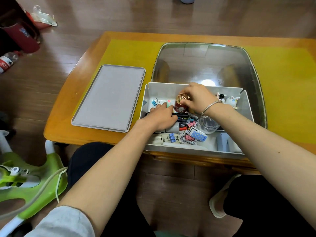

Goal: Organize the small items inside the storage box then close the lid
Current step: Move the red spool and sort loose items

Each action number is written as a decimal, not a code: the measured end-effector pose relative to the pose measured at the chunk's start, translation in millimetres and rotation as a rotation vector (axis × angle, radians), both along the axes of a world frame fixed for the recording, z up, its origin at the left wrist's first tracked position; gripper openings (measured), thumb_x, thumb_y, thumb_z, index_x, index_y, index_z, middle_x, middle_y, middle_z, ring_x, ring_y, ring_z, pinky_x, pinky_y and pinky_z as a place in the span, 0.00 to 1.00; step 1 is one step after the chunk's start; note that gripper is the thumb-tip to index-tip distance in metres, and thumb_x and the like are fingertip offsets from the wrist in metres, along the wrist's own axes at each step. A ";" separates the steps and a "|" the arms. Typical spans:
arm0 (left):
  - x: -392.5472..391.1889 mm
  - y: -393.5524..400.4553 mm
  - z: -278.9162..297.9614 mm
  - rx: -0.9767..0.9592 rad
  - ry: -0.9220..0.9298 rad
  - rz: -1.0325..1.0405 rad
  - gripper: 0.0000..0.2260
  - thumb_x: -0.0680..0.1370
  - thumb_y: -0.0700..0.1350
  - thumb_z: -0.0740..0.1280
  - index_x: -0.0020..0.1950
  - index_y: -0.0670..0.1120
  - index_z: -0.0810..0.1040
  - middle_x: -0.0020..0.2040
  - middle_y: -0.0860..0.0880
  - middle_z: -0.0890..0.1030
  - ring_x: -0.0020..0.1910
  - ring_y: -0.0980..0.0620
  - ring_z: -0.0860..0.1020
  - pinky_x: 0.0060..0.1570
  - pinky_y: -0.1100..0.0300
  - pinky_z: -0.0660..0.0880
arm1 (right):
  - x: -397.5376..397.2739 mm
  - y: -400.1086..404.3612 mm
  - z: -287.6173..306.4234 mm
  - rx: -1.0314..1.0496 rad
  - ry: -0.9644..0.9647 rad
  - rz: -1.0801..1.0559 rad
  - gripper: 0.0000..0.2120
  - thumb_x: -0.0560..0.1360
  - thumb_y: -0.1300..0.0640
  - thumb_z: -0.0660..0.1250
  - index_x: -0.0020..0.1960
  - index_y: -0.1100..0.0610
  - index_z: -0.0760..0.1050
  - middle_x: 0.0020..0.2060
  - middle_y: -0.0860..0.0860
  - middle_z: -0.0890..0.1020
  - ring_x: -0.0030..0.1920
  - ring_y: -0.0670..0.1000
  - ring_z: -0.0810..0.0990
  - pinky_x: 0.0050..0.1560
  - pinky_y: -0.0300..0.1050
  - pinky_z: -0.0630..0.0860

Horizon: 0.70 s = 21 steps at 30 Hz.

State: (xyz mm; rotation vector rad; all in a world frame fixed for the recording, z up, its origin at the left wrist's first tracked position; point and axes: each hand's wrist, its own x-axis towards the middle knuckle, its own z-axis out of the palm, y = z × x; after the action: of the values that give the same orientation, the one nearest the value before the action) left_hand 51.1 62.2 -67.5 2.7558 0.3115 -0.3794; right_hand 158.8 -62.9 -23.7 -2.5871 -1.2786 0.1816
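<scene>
Wooden low table (71, 117) | white plastic storage box (196, 149) at near edge, flat grey lid (109, 98) left, nearer left hand (160, 115), relaxed over pens | right hand (195, 98) grips gold-capped red bottle (182, 102).

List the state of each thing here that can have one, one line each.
storage box: open, full of loose items.
lid: off, flat on the table left of the box.
red bottle: upright, gold cap on.
right hand: grips the bottle's cap.
left hand: fingers extended, reaching among the items.
</scene>
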 end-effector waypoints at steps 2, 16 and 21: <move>0.3 -2.0 0.2 0.003 0.016 0.007 0.20 0.78 0.53 0.54 0.66 0.45 0.68 0.65 0.39 0.69 0.64 0.38 0.66 0.59 0.44 0.65 | -2.2 1.6 -0.2 -0.001 -0.006 -0.027 0.16 0.74 0.52 0.68 0.59 0.57 0.77 0.52 0.59 0.76 0.54 0.60 0.75 0.57 0.49 0.70; -13.5 -2.2 7.9 0.034 0.045 0.002 0.22 0.80 0.53 0.52 0.71 0.45 0.67 0.69 0.41 0.70 0.68 0.41 0.65 0.64 0.47 0.63 | -3.2 -26.5 8.7 0.082 0.024 -0.090 0.20 0.74 0.48 0.67 0.62 0.56 0.72 0.55 0.56 0.76 0.58 0.57 0.73 0.61 0.54 0.69; -15.1 -2.9 10.0 0.036 0.060 -0.001 0.23 0.80 0.54 0.52 0.72 0.45 0.66 0.70 0.41 0.69 0.69 0.41 0.64 0.65 0.46 0.62 | -6.0 -51.5 16.5 0.143 0.047 -0.133 0.20 0.74 0.52 0.68 0.64 0.57 0.73 0.56 0.55 0.77 0.55 0.56 0.75 0.59 0.54 0.71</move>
State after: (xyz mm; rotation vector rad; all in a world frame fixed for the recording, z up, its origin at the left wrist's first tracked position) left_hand 35.9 59.3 -57.6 2.7833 0.3348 -0.4614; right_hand 152.9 -114.4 -7.2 -2.5188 -1.0588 0.1212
